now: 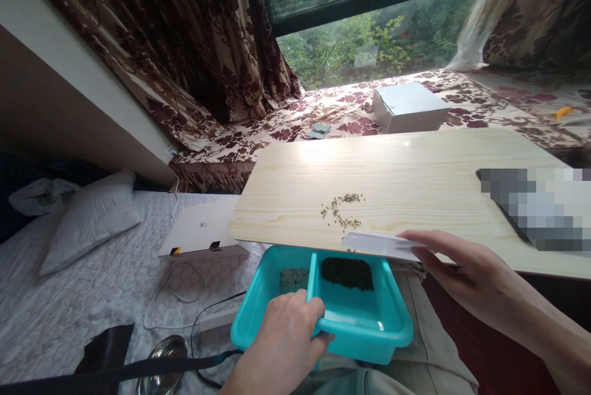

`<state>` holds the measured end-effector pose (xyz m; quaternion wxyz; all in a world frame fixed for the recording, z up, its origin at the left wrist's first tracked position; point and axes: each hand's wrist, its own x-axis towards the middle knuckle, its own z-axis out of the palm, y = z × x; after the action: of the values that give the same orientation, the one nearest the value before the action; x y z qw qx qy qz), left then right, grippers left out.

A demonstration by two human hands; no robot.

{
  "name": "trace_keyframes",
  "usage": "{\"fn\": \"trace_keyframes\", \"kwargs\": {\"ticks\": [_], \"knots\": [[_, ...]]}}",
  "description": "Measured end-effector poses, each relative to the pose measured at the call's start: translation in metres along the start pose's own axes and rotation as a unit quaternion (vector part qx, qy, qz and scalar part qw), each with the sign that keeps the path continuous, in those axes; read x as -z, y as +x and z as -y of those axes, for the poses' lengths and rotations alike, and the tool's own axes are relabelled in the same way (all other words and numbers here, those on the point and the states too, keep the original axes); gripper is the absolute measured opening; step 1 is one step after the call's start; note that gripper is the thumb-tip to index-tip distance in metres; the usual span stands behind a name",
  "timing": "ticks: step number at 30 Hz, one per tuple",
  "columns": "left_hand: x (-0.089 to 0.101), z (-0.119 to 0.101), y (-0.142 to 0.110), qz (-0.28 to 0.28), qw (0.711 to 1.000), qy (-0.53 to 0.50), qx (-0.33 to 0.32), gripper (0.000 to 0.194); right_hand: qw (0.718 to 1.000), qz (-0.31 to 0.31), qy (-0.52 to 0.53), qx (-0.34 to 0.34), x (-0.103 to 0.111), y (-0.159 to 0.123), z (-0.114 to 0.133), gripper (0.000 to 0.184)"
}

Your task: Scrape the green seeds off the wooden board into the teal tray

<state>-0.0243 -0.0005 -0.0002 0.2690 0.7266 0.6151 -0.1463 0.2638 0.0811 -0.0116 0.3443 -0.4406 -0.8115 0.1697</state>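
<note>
My left hand [286, 339] grips the near rim of a turquoise two-compartment tray [388, 327] held below the front edge of a light wooden tabletop [415, 179]. The tray's right compartment holds a dark heap of small seeds [347, 273]; the left one holds a thin pale layer [293, 278]. My right hand [466, 275] pinches a flat white card [376, 243] that rests on the table's front edge, right above the tray. A small scatter of greenish seeds [342, 210] lies on the tabletop just behind the card.
A pixelated dark object [535, 204] lies on the table's right side. A white box [409, 106] sits on the patterned window seat behind. On the bed at left are a pillow [87, 216], a white flat device [203, 232], cables and a steel bowl [164, 367].
</note>
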Motion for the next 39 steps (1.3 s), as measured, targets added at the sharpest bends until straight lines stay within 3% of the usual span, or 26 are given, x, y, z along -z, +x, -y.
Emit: {"fn": "trace_keyframes", "kwargs": {"ticks": [8, 33, 39], "knots": [[0.002, -0.005, 0.002, 0.01, 1.0, 0.0, -0.003, 0.01, 1.0, -0.011, -0.009, -0.024, 0.006, -0.008, -0.008, 0.027], [0.004, -0.006, 0.001, 0.017, 1.0, 0.001, -0.002, 0.009, 0.999, 0.016, 0.004, -0.037, -0.001, -0.005, 0.005, 0.029], [-0.002, -0.02, 0.003, 0.02, 0.999, 0.025, -0.031, 0.012, 0.999, -0.02, -0.006, -0.05, 0.003, -0.012, -0.005, 0.029]]}}
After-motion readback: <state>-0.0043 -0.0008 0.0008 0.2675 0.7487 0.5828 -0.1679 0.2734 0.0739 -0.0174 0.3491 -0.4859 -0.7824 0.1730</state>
